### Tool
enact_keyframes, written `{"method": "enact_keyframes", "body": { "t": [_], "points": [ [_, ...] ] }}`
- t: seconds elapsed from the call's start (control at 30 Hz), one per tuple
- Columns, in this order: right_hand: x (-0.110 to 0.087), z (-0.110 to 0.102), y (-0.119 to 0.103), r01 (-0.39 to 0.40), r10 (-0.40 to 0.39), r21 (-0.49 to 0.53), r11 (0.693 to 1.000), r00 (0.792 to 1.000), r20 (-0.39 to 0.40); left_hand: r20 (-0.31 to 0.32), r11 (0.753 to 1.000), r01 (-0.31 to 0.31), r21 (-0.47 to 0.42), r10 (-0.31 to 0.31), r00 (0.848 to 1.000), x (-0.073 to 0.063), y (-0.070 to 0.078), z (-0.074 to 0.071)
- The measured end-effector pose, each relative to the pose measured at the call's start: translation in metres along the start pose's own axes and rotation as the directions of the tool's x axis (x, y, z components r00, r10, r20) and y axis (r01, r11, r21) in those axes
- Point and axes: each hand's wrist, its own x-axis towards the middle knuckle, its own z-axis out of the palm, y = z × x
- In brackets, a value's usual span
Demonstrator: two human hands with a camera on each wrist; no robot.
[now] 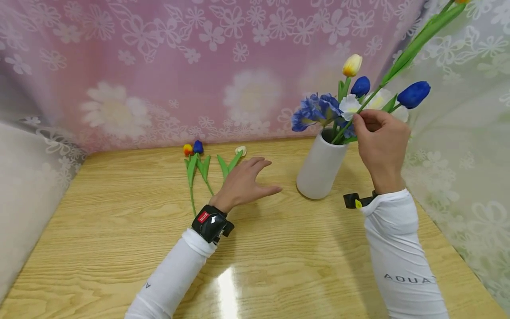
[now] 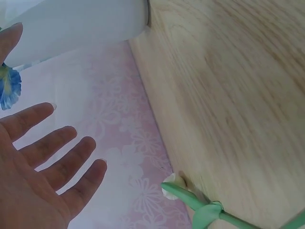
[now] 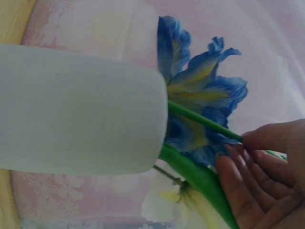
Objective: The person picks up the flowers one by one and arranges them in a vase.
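Note:
My right hand pinches the green stem of a long tulip between thumb and fingers. The tulip slants up to the upper right, where its orange-yellow bloom is cut off by the frame edge. Its lower stem enters the mouth of a white vase, seen lying sideways in the right wrist view. Blue irises, white flowers, blue tulips and a pale yellow tulip stand in that vase. My left hand hovers left of the vase with fingers spread, holding nothing.
On the wooden table left of the vase lie an orange-red tulip, a blue tulip and a white tulip, partly hidden by the left hand. Flowered curtains hang behind and along both sides.

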Motion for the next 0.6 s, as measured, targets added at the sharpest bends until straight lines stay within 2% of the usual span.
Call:
{"method": "enact_keyframes", "body": {
  "t": [0.13,0.27,0.37,0.6],
  "points": [
    [0.002,-0.001,-0.006,-0.02,0.025,-0.073,0.997,0.997,0.074,-0.003,1.0,0.005,-0.003,-0.005,1.0,-0.003,-0.003,0.001],
    [0.003,0.0,-0.007,-0.038,0.048,-0.093,0.995,0.993,0.107,0.002,1.0,0.019,-0.008,-0.019,1.0,-0.006,-0.006,0.001],
    [0.003,0.001,-0.005,-0.041,0.046,-0.056,0.998,0.995,0.089,0.001,0.999,0.033,-0.009,-0.033,0.999,-0.009,-0.008,0.001],
    [-0.001,0.003,-0.003,0.012,-0.007,0.099,0.995,0.999,-0.051,-0.002,0.998,0.054,-0.013,-0.054,0.999,-0.013,-0.013,0.001]
  ]
}}
